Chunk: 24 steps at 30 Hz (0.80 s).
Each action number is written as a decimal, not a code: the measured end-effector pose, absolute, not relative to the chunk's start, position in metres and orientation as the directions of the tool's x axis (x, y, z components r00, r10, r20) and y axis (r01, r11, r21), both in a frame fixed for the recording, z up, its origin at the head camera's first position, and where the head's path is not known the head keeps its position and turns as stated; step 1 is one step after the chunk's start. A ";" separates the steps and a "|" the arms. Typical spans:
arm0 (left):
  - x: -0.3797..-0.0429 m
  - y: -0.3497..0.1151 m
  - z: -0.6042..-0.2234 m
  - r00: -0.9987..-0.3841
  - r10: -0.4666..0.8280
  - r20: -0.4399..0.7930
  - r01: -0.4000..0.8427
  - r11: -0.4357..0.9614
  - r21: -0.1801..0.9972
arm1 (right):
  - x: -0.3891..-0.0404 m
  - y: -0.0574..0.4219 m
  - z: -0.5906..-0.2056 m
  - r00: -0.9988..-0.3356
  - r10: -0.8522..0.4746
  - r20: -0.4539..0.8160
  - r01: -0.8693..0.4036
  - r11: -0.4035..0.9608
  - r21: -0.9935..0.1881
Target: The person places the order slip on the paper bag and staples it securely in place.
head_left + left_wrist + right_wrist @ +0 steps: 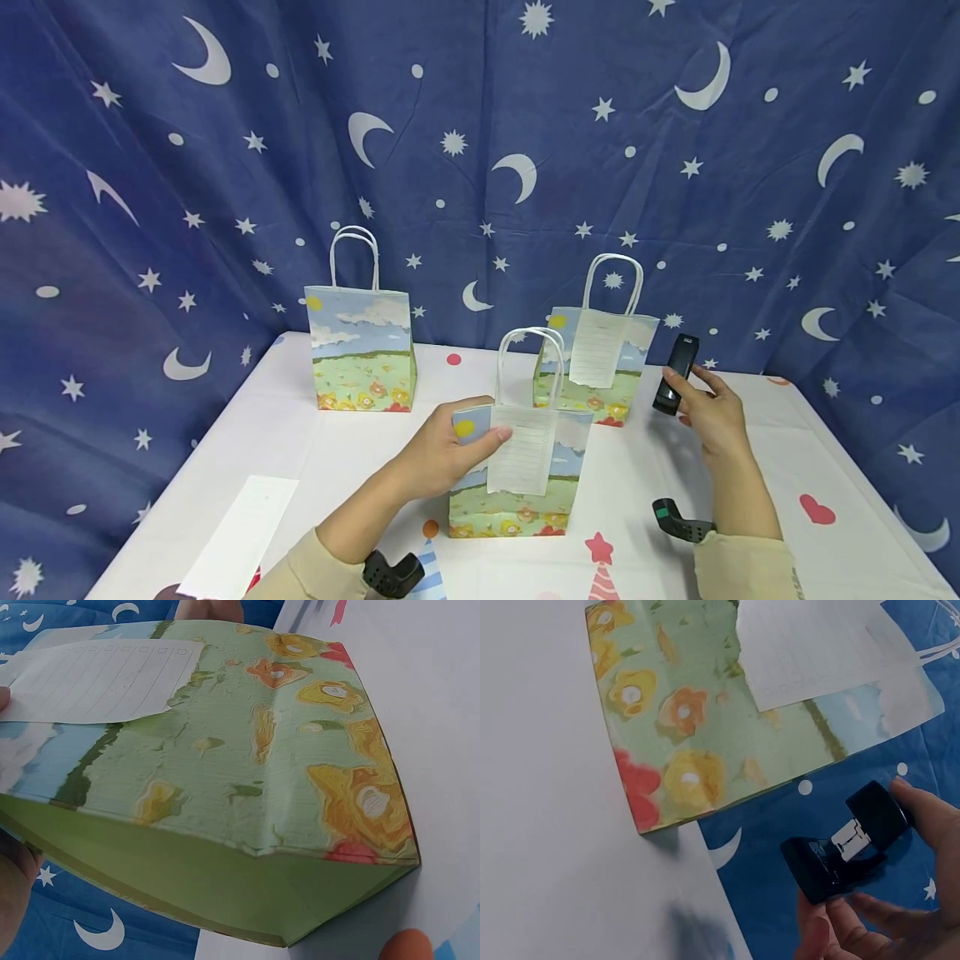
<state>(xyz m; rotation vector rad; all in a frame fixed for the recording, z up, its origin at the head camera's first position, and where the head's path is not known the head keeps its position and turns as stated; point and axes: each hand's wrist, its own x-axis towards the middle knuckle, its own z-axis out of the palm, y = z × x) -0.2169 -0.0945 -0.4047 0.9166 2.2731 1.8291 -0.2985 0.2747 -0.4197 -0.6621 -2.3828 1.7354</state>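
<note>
My left hand (442, 450) grips the top left edge of a gift bag (510, 517) at the front middle of the table, its thumb across the front. A lined paper slip (521, 458) hangs on that bag's face, below the white twisted handles; the left wrist view also shows the bag's green side (187, 885). My right hand (712, 412) pinches a black stapler (677, 375) between thumb and fingers, off the table to the right of the bags. In the right wrist view the stapler (832, 862) has its jaws apart, with nothing between them.
Behind and to the right stands a second gift bag (633, 358) with a lined slip (596, 354) on it. A third bag (360, 350), with no slip on its front, stands back left. A white paper strip (240, 533) lies front left. A starry blue curtain (450, 250) encloses the table.
</note>
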 end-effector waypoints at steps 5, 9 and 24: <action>-0.216 -0.095 -0.403 -0.816 0.499 0.291 0.394 0.112 0.912 | -0.306 0.281 -0.436 -0.885 0.436 -0.161 0.301 0.273 -0.914; -0.215 -0.096 -0.402 -0.816 0.503 0.284 0.379 0.097 0.920 | -0.306 0.282 -0.443 -0.893 0.408 -0.190 0.331 0.308 -0.892; -0.216 -0.095 -0.403 -0.812 0.495 0.308 0.416 0.122 0.901 | -0.301 0.280 -0.450 -0.907 0.364 -0.211 0.361 0.413 -0.836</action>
